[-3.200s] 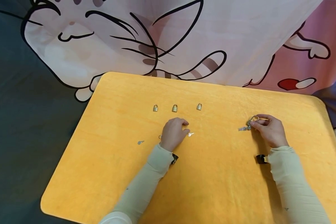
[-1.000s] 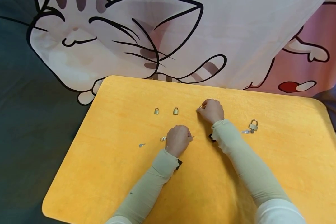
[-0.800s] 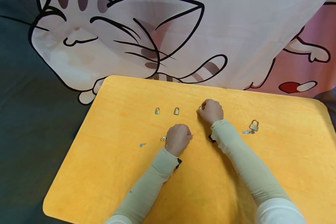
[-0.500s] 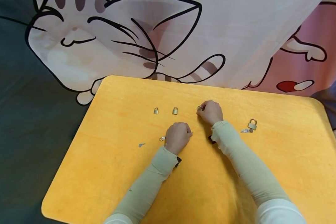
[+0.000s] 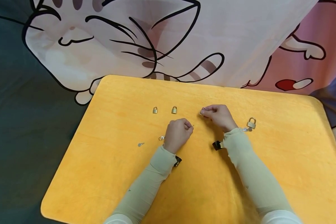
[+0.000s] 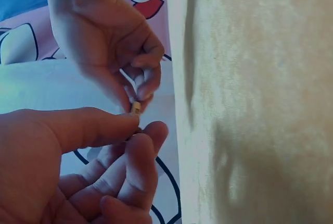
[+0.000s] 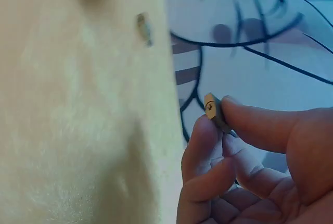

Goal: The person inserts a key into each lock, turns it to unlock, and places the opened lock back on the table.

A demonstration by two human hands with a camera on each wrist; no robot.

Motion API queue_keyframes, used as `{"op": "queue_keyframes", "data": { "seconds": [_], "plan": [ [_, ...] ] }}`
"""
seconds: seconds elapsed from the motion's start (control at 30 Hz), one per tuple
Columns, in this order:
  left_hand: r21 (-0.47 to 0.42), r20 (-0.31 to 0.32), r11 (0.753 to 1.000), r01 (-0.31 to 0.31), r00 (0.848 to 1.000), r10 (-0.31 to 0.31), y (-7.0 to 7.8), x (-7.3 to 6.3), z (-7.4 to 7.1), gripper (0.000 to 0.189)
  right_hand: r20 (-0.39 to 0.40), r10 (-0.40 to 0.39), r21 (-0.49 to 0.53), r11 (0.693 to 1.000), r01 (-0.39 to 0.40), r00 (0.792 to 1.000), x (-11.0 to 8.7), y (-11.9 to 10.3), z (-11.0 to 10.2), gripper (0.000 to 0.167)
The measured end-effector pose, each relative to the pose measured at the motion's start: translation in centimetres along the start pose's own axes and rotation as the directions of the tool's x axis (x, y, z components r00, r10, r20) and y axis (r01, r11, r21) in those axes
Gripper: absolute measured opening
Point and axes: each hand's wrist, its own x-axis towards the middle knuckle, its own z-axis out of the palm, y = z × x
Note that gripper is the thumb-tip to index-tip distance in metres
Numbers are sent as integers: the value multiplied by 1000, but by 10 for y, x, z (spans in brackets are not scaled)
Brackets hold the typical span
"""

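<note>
My right hand (image 5: 219, 117) pinches a small brass padlock (image 7: 212, 108) between thumb and fingers, its keyhole face showing in the right wrist view. To its left, my left hand (image 5: 177, 133) pinches a small key (image 5: 193, 125), mostly hidden by the fingers. The two hands are a short distance apart in the head view, over the table's middle. Behind the left hand stand two more small padlocks, one brass padlock (image 5: 174, 110) and another padlock (image 5: 155, 110) further left.
A larger padlock (image 5: 251, 123) lies on the right, with keys (image 5: 245, 129) beside it partly behind the right sleeve. A key with a ring (image 5: 162, 137) lies beside my left wrist, another key (image 5: 141, 144) further left. The yellow table (image 5: 100, 180) meets a printed curtain (image 5: 240, 40) behind.
My right hand left the larger padlock on the table, moved left and took hold of the third small padlock, now turned up. My left hand picked up the key beside it and rose slightly.
</note>
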Motion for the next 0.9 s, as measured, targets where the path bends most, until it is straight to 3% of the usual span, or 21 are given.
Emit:
{"op": "queue_keyframes", "data": {
  "seconds": [0.1,0.57,0.73,0.9],
  "plan": [
    [-58,-4,998,7,1000,-7,0,0,-1,10,17,4,77,997,-5,1000,-9,0,-4,40],
    [-279,-56,959,-44,998,29,2,-2,-5,6,16,-7,203,979,4,1000,-35,2,-8,44],
    [-310,-118,948,-67,992,31,5,-3,-5,8,19,8,321,947,-14,1000,-36,10,-4,43],
    [-362,-164,929,-76,986,17,6,-5,-2,10,22,0,432,902,-10,1000,-38,13,1,33]
  ]
}}
